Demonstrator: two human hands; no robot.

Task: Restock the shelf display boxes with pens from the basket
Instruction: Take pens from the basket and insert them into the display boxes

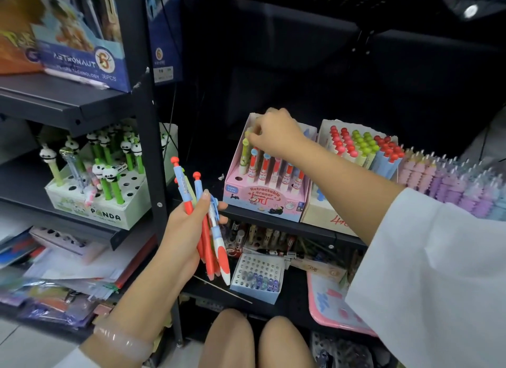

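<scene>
While right hand (276, 133) pinches yellow-green pen (245, 151) at back-left of pink display box (262, 203), I see risk: pen misses hole, tips neighbours already seated. Left hand (189, 230) grips bundle of red-and-blue pens (208, 230), fingers curled round barrels, tips hanging low (loose fan, one could slide out). Right arm reaches across shelf, wrist bent down, fingers closed on pen top. Left forearm raised, palm turned inward. Basket not in view.

black shelf (273, 217), pink display box (262, 203), cream box (323, 217)
</scene>
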